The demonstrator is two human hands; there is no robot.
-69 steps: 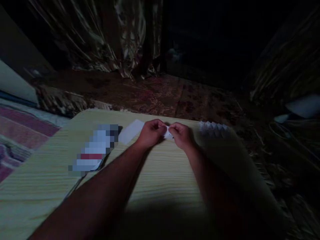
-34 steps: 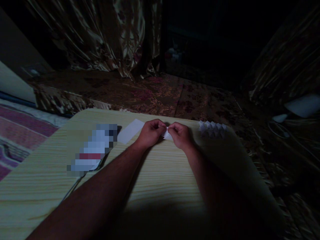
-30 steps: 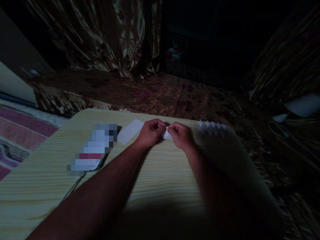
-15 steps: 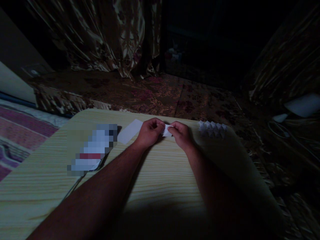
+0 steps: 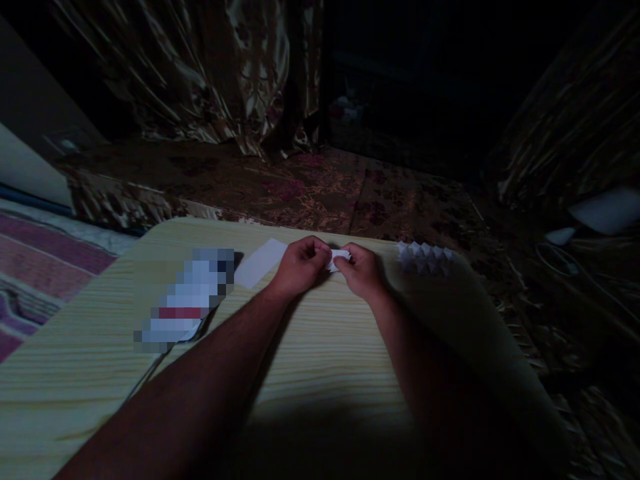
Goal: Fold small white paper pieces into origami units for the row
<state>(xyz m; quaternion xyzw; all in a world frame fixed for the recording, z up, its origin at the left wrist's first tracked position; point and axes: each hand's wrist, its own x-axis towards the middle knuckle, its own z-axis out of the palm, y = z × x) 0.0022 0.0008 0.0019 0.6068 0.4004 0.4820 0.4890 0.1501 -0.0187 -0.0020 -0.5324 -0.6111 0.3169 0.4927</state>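
Note:
Both of my hands meet at the far middle of a light wooden table (image 5: 310,360). My left hand (image 5: 301,265) and my right hand (image 5: 361,271) are closed, pinching a small folded piece of white paper (image 5: 338,257) between their fingertips just above the tabletop. A flat white paper slip (image 5: 261,262) lies just left of my left hand. A row of small folded white paper pieces (image 5: 425,258) sits to the right of my right hand, near the table's far edge.
A blurred-out object (image 5: 187,298) lies on the table's left part, with a dark thin item under it. A patterned carpet (image 5: 320,187) and shiny curtains (image 5: 200,73) lie beyond the table. A striped rug (image 5: 35,267) is at left, white things (image 5: 600,213) at right.
My fingers have shifted slightly on the small paper, which now sits a bit higher between my fingertips. My arms and the other things on the table have stayed put.

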